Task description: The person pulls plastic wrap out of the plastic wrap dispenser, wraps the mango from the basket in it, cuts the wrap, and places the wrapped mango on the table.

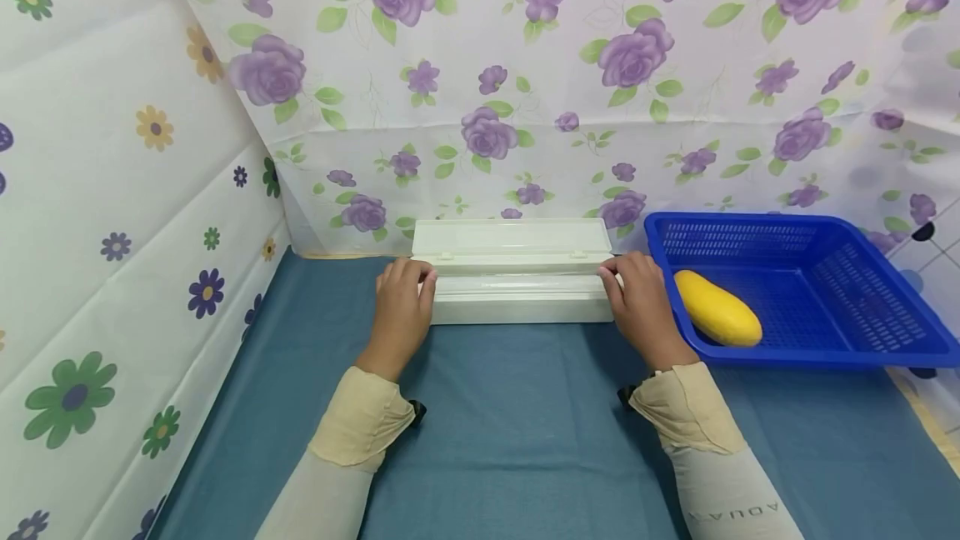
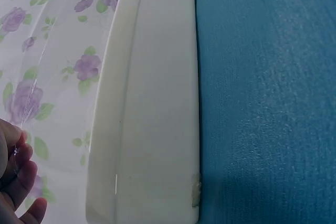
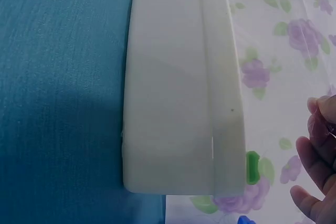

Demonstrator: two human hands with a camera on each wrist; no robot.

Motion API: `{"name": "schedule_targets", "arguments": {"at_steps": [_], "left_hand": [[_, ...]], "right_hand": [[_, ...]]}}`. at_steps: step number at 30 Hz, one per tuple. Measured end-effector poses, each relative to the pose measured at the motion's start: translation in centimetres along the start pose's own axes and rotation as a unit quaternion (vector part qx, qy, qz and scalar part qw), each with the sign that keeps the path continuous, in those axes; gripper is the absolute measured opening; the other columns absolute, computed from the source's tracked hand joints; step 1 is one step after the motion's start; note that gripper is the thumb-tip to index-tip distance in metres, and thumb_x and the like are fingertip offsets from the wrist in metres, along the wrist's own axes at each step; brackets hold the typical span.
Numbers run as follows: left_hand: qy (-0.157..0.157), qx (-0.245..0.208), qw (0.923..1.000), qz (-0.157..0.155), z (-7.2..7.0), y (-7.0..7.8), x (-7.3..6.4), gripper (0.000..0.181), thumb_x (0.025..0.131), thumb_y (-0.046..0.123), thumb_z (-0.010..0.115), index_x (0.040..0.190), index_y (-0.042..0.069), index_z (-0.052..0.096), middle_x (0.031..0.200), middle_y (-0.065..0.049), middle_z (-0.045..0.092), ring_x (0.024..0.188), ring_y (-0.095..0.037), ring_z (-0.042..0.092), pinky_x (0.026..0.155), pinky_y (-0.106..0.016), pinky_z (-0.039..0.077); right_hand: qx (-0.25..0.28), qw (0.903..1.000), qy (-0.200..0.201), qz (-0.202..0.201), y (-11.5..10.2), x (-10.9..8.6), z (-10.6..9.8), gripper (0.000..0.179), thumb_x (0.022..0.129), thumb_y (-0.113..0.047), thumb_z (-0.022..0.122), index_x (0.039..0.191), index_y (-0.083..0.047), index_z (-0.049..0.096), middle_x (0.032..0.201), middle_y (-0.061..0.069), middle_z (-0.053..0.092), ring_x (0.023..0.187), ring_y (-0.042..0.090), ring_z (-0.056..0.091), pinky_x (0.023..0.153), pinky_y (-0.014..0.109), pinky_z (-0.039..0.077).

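Note:
A white cling film dispenser [image 1: 522,312] lies lengthwise against the back wall with its hinged lid [image 1: 513,237] raised. Clear cling film [image 1: 517,280] shows as a shiny band across the opening. At the dispenser's left end, my left hand [image 1: 400,307] pinches the film between thumb and fingers; in the left wrist view, thin creases run up from the fingertips [image 2: 22,139]. My right hand [image 1: 643,302] pinches the film's other side at the right end. From the right wrist, its fingers [image 3: 312,163] appear beyond the dispenser's smooth front [image 3: 168,93].
A blue plastic basket [image 1: 810,359] stands right of the dispenser, close to my right hand. Inside it lies a yellow oblong fruit [image 1: 717,309]. Blue-green cloth [image 1: 517,440] covers the table, and flowered sheeting [image 1: 450,148] rises behind and on the left.

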State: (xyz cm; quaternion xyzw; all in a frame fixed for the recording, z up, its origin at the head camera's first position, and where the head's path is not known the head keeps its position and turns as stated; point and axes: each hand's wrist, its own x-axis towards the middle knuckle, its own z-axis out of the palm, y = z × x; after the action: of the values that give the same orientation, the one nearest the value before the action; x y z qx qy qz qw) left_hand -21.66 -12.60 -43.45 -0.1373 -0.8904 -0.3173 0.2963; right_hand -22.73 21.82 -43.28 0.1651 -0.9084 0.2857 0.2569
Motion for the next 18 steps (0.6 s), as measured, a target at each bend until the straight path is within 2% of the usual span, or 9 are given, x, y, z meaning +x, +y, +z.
{"name": "schedule_targets", "arguments": {"at_steps": [8, 18], "left_hand": [[-0.005, -0.001, 1.0000, -0.004, -0.24, 0.24, 0.08, 0.015, 0.104, 0.015, 0.057, 0.102, 0.002, 0.062, 0.099, -0.016, 0.060, 0.092, -0.033, 0.054, 0.089, -0.051, 0.040], [0.005, -0.001, 1.0000, 0.002, -0.61, 0.67, 0.17, 0.012, 0.102, 0.012, 0.059, 0.102, 0.001, 0.063, 0.099, -0.016, 0.060, 0.091, -0.033, 0.054, 0.088, -0.051, 0.040]], "right_hand": [[0.004, 0.9997, 0.019, -0.018, -0.01, 0.03, -0.09, 0.014, 0.102, -0.010, 0.057, 0.101, 0.002, 0.063, 0.093, 0.018, 0.058, 0.094, 0.036, 0.053, 0.095, 0.055, 0.039], [0.006, 0.9989, 0.032, -0.034, -0.22, 0.06, -0.51, 0.013, 0.102, -0.010, 0.058, 0.101, 0.002, 0.063, 0.093, 0.018, 0.058, 0.092, 0.036, 0.052, 0.091, 0.054, 0.040]]}}
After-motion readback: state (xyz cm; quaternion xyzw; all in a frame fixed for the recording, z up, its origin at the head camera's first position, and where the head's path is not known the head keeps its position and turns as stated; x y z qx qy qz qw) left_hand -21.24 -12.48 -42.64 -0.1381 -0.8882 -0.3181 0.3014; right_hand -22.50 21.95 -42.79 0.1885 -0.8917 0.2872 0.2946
